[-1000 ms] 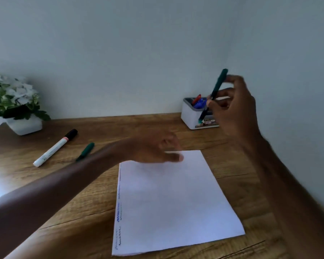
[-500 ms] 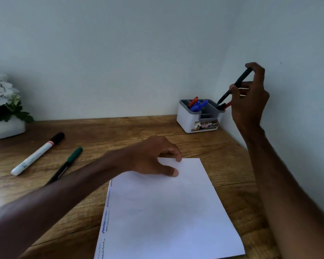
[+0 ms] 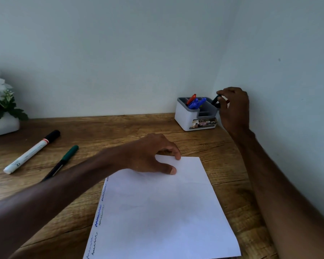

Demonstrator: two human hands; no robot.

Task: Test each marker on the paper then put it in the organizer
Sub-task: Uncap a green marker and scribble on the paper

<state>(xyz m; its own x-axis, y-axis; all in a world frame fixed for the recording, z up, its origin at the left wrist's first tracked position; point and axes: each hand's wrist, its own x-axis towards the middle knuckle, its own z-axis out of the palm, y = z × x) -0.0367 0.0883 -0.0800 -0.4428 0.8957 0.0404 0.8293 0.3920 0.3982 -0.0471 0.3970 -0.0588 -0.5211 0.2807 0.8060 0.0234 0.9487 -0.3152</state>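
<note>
A white sheet of paper (image 3: 163, 208) lies on the wooden desk, with several wavy test lines down its left edge. My left hand (image 3: 153, 154) rests on the paper's top edge, fingertips pressing it down. At the back right corner stands a white and grey organizer (image 3: 187, 116) holding red and blue markers (image 3: 195, 101). My right hand (image 3: 234, 109) pinches the top of a dark green marker (image 3: 215, 100) that stands mostly inside the organizer's right compartment. A white marker with a black cap (image 3: 30, 153) and a green-capped marker (image 3: 64, 161) lie on the desk at the left.
A white pot with a white-flowered plant (image 3: 2, 109) sits at the far left. Walls close the desk at the back and right, meeting behind the organizer. Bare wood (image 3: 120, 131) lies between the paper and the back wall.
My right hand has carried the dark green marker down from above the organizer into its right compartment. My left hand stayed on the paper's top edge.
</note>
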